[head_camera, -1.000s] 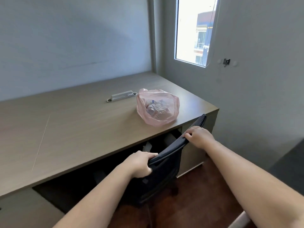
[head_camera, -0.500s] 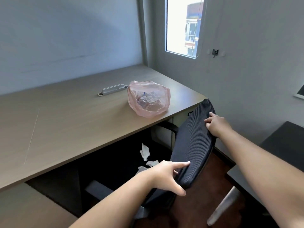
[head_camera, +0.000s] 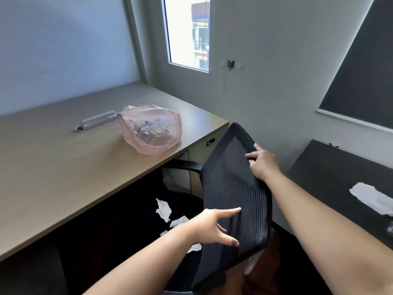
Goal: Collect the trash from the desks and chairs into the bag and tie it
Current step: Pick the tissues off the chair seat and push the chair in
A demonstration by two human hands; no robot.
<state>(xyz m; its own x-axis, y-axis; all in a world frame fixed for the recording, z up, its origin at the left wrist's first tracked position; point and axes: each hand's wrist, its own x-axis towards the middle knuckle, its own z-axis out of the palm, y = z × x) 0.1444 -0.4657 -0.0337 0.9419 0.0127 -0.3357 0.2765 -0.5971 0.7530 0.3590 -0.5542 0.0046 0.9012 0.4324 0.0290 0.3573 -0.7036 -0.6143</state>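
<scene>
left grip [head_camera: 209, 227] fingers straight, touching chair back [head_camera: 229, 182] | right grip [head_camera: 262, 163] curled over chair back's edge | crumpled tissues [head_camera: 163, 209] on seat [head_camera: 187, 204] | pink bag [head_camera: 151, 129] on tabletop [head_camera: 63, 167]

Daylight comes in through the window [head_camera: 187, 33], which is overexposed and almost white. The room is rather dim and bluish. Under the tabletop [head_camera: 53, 167] lies deep shadow. The wide lens bends straight lines near the edges; the picture is slightly soft.

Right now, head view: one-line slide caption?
Left hand and right hand on mesh chair back; crumpled tissues on seat, pink trash bag on desk.
</scene>
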